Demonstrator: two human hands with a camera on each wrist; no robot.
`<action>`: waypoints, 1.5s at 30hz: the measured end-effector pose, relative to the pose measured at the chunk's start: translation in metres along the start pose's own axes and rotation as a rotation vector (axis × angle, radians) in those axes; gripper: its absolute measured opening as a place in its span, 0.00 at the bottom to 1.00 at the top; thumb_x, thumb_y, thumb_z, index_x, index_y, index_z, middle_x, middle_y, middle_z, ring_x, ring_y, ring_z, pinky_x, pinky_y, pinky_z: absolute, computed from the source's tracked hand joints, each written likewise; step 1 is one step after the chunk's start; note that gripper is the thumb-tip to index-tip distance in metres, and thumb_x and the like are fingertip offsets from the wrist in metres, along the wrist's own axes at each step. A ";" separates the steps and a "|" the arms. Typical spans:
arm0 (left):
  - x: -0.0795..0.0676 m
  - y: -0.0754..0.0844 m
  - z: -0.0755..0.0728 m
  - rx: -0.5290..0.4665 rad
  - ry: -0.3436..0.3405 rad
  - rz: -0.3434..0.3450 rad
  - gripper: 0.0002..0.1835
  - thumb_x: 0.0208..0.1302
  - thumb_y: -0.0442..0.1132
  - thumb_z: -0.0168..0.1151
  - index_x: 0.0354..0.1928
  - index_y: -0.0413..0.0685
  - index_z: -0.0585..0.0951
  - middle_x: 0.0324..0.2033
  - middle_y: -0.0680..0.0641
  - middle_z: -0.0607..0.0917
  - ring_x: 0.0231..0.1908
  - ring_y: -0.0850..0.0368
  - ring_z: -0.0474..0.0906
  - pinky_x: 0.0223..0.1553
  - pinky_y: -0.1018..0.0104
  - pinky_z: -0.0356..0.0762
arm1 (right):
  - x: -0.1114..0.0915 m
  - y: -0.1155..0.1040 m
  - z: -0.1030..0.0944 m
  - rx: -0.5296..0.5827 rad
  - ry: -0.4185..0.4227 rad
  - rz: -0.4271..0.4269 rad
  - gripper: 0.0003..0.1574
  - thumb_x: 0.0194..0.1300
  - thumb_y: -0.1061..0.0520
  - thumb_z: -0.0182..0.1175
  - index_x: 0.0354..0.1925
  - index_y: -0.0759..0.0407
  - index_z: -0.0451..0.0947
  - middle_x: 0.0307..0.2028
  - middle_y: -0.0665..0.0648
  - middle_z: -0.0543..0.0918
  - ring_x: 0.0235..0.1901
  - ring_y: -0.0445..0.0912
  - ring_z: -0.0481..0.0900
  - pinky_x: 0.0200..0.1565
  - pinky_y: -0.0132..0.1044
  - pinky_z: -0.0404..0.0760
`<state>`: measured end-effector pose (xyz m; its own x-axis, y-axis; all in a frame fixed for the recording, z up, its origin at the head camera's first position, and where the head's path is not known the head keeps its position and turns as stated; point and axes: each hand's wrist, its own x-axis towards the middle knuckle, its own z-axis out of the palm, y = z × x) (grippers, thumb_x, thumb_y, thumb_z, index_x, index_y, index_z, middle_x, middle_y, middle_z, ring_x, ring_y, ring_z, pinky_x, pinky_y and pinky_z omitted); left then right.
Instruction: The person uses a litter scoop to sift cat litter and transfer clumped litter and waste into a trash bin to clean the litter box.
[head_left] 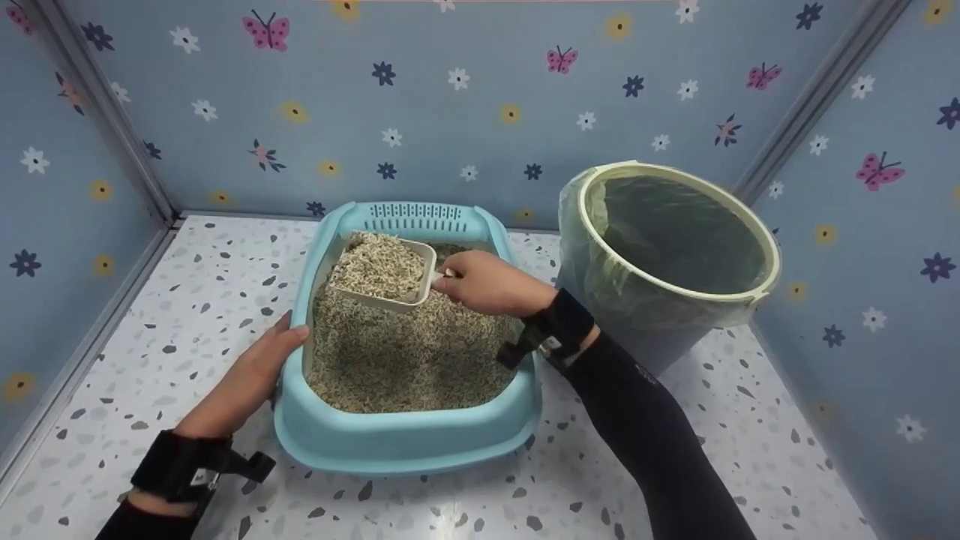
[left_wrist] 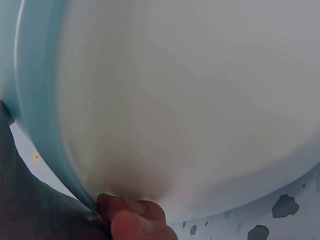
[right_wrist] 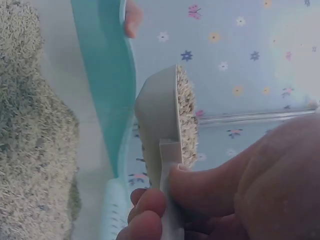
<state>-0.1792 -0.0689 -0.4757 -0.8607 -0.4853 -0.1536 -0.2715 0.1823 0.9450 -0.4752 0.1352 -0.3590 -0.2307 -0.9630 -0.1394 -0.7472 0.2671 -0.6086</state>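
Observation:
My right hand (head_left: 495, 283) grips the handle of a pale litter scoop (right_wrist: 159, 102), thumb on one side and curled fingers on the other. Heaped cat litter (head_left: 381, 266) fills the scoop, which is held over the far left part of a light blue litter box (head_left: 409, 442). More grainy litter (head_left: 405, 367) covers the inside of the box, with an uneven surface. My left hand (head_left: 259, 360) holds the box's left rim, its thumb over the top edge. In the left wrist view, curled fingertips (left_wrist: 137, 220) press against the outer wall under the rim.
Right of the box stands a tall bin (head_left: 679, 289) with a cream rim and a translucent liner bag. A blue wall (head_left: 465, 112) printed with flowers and butterflies rises behind, and side panels flank the speckled floor (head_left: 187, 300).

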 end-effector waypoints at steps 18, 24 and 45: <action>-0.001 -0.001 -0.002 -0.006 -0.012 -0.032 0.47 0.87 0.68 0.45 0.92 0.56 0.42 0.35 0.37 0.84 0.27 0.48 0.80 0.26 0.59 0.80 | -0.048 0.015 -0.020 0.053 0.128 -0.043 0.16 0.88 0.48 0.58 0.40 0.53 0.81 0.29 0.49 0.76 0.28 0.46 0.72 0.40 0.44 0.75; 0.000 -0.002 -0.003 0.014 0.000 -0.042 0.47 0.86 0.70 0.44 0.92 0.57 0.42 0.41 0.35 0.83 0.28 0.49 0.78 0.26 0.59 0.78 | -0.064 0.028 -0.021 0.036 0.164 -0.083 0.15 0.88 0.50 0.58 0.42 0.54 0.83 0.29 0.49 0.77 0.32 0.47 0.75 0.42 0.44 0.75; 0.000 -0.005 0.000 0.016 0.037 -0.014 0.47 0.86 0.68 0.47 0.92 0.54 0.45 0.38 0.38 0.80 0.26 0.51 0.78 0.28 0.59 0.80 | -0.096 0.049 0.009 0.068 0.303 -0.096 0.09 0.85 0.53 0.62 0.49 0.55 0.86 0.33 0.48 0.82 0.31 0.45 0.78 0.38 0.43 0.78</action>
<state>-0.1781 -0.0693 -0.4803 -0.8404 -0.5193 -0.1553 -0.2903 0.1893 0.9380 -0.4843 0.2402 -0.3829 -0.3435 -0.9264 0.1542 -0.7339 0.1624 -0.6595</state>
